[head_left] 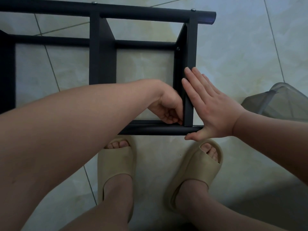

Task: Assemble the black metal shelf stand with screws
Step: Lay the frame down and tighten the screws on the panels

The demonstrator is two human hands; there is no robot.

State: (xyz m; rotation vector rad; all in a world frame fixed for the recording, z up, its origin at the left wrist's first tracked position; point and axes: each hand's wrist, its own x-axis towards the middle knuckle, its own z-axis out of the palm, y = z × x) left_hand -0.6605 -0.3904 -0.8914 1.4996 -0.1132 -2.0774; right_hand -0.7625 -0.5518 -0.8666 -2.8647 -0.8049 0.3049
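**Unfastened near corner may slip out of line**

The black shelf stand point(102, 52) lies on the tiled floor point(233, 47), filling the upper left and centre of the frame. At its near right corner the left hand point(166, 104) curls its fingers tight against the inside of the end bar point(189, 97), where the bar meets the near tube point(158, 130). Whether they pinch a screw is hidden. The right hand point(215, 110) is flat, with straight fingers pressing the bar's outer face. If that push eases, the holes will likely drift apart, and a dropped screw could roll away.
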